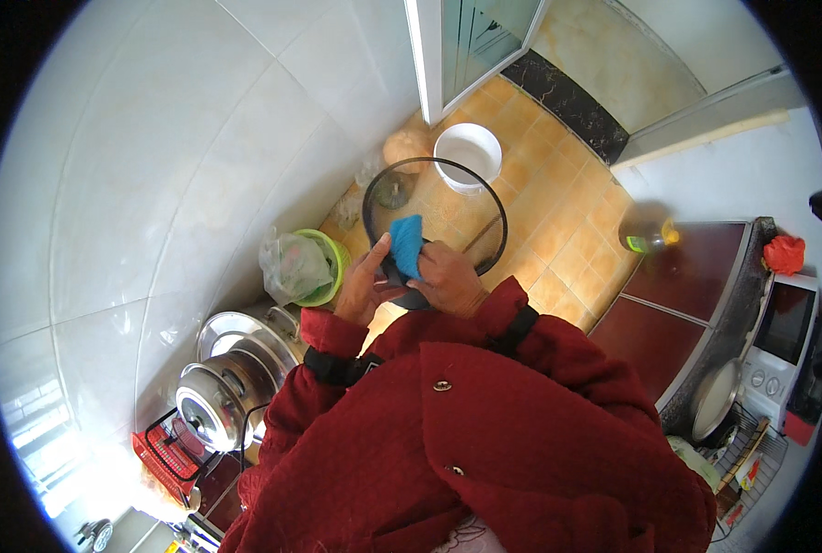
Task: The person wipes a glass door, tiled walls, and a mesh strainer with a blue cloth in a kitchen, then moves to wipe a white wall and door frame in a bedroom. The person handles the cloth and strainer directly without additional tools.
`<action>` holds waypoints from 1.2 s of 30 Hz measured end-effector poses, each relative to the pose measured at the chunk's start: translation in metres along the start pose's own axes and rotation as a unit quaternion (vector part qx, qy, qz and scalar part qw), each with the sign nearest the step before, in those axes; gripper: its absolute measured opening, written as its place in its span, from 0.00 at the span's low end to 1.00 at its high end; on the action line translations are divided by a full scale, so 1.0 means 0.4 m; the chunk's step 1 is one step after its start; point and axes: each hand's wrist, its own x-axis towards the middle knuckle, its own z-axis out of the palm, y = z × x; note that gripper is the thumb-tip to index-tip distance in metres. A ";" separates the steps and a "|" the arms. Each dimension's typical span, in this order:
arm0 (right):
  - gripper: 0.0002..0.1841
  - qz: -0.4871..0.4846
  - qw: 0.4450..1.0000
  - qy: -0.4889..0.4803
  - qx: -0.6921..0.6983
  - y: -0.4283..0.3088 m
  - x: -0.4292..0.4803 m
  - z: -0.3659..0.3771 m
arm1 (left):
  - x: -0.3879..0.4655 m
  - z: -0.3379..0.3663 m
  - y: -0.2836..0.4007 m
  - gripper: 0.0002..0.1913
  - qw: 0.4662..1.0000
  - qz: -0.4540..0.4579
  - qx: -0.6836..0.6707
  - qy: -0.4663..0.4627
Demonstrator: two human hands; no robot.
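Observation:
A round black mesh piece with a dark rim, apparently a wire-mesh basket, is held in front of my body above the floor. My left hand grips its near side, the thumb pointing up beside a folded blue cloth. My right hand pinches the right side of this cloth, fingers curled, against the near part of the mesh. A dark grey part shows below both hands. My hands hide where the cloth meets the mesh and exactly how the left fingers lie.
Beyond the mesh stand a white bucket and a pumpkin. A bag-lined green bin and stacked metal pots are at left. At right are a red-fronted counter, an oil bottle and a microwave.

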 end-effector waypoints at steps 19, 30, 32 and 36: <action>0.14 0.078 0.978 0.079 -0.174 0.184 0.015 -0.248 | 0.057 -0.079 -0.110 0.14 0.971 0.158 0.052 0.174; 0.11 0.068 0.972 0.197 -0.112 0.157 0.247 -0.179 | 0.115 -0.099 -0.156 0.25 0.937 0.163 0.250 0.183; 0.09 0.010 0.988 0.137 -0.071 0.119 0.279 -0.117 | 0.123 -0.080 -0.158 0.27 0.917 0.223 0.280 0.175; 0.07 -0.045 0.993 0.054 -0.091 0.118 0.255 -0.065 | 0.127 -0.054 -0.166 0.28 0.892 0.235 0.342 0.182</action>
